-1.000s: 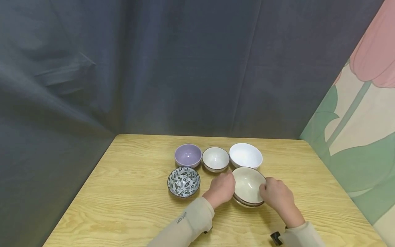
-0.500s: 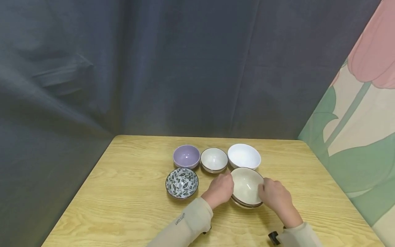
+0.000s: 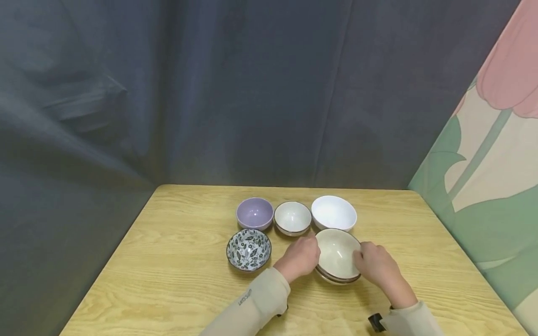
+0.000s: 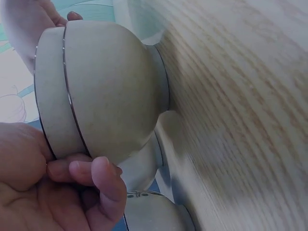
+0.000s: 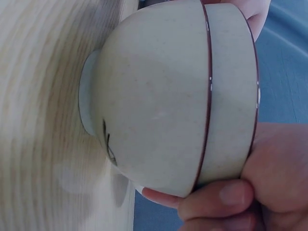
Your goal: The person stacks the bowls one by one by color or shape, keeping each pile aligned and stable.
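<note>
Both grips clenched on stacked cream speckled ceramic bowls (image 3: 337, 255) with dark rims, left hand (image 3: 299, 257) at 9 o'clock, right hand (image 3: 375, 266) at 3 o'clock; stack unmoved since a second ago, seated on pale wooden surface (image 3: 168, 284), lift not yet begun.

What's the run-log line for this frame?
left hand: grips top cream bowl rim | right hand: grips same rim, opposite side | bowl: nested in second cream bowl | stack: on wooden table
</note>
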Demonstrator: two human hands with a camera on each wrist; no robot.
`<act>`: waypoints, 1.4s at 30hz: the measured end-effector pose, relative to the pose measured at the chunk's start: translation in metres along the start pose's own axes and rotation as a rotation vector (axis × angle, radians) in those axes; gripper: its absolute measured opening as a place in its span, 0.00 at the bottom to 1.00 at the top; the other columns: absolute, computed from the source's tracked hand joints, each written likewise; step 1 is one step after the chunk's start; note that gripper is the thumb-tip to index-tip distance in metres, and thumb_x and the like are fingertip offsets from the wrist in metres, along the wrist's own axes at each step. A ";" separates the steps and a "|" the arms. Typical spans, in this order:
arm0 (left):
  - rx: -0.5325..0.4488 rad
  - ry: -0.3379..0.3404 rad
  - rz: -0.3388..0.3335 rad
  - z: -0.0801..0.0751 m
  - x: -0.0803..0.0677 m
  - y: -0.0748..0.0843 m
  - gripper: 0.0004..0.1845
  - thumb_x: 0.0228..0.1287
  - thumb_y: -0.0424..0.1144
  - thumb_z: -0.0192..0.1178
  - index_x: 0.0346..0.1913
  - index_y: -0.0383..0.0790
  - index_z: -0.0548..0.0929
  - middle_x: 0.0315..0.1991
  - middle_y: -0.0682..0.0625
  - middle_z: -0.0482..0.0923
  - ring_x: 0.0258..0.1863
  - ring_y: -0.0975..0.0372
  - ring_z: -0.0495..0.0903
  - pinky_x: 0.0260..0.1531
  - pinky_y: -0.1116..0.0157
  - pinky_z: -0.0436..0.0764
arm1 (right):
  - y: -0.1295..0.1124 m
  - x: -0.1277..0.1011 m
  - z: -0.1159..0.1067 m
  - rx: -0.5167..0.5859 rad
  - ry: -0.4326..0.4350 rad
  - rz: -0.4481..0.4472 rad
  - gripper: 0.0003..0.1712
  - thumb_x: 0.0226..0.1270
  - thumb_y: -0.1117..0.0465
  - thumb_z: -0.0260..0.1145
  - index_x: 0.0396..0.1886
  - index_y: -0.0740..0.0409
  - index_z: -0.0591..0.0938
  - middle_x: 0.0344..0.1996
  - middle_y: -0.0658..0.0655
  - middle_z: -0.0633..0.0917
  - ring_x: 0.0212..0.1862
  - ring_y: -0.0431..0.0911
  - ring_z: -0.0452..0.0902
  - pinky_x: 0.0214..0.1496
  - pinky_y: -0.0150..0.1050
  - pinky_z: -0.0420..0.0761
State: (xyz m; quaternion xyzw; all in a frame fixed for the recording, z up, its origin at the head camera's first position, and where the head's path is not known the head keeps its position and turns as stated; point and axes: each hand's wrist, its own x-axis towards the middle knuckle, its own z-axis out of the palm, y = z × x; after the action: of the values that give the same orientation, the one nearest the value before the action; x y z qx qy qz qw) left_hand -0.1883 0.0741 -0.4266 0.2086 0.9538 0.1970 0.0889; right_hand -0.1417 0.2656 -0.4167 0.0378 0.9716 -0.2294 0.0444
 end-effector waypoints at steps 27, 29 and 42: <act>-0.041 0.016 0.067 -0.001 -0.006 -0.007 0.15 0.78 0.39 0.42 0.44 0.35 0.79 0.31 0.49 0.75 0.32 0.60 0.79 0.36 0.64 0.81 | 0.010 0.002 -0.004 -0.001 0.050 -0.108 0.21 0.73 0.62 0.54 0.52 0.78 0.79 0.31 0.63 0.84 0.26 0.46 0.73 0.24 0.39 0.72; -0.046 0.011 0.065 -0.002 -0.007 -0.006 0.15 0.78 0.39 0.42 0.44 0.35 0.79 0.32 0.49 0.75 0.32 0.60 0.79 0.35 0.63 0.81 | 0.010 0.001 -0.005 -0.004 0.054 -0.106 0.21 0.73 0.62 0.54 0.52 0.78 0.79 0.33 0.65 0.85 0.26 0.47 0.73 0.24 0.39 0.73; -0.047 0.038 0.011 0.001 -0.007 -0.007 0.19 0.79 0.43 0.41 0.53 0.34 0.79 0.37 0.45 0.81 0.38 0.57 0.83 0.38 0.60 0.82 | 0.009 -0.003 -0.008 0.021 0.037 -0.086 0.22 0.72 0.61 0.54 0.53 0.77 0.79 0.29 0.59 0.84 0.25 0.46 0.73 0.23 0.39 0.73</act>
State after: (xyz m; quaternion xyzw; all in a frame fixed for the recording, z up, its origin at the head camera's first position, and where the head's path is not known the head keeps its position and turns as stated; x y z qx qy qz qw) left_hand -0.1842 0.0661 -0.4298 0.2079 0.9492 0.2240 0.0745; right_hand -0.1389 0.2771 -0.4129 0.0006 0.9705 -0.2407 0.0162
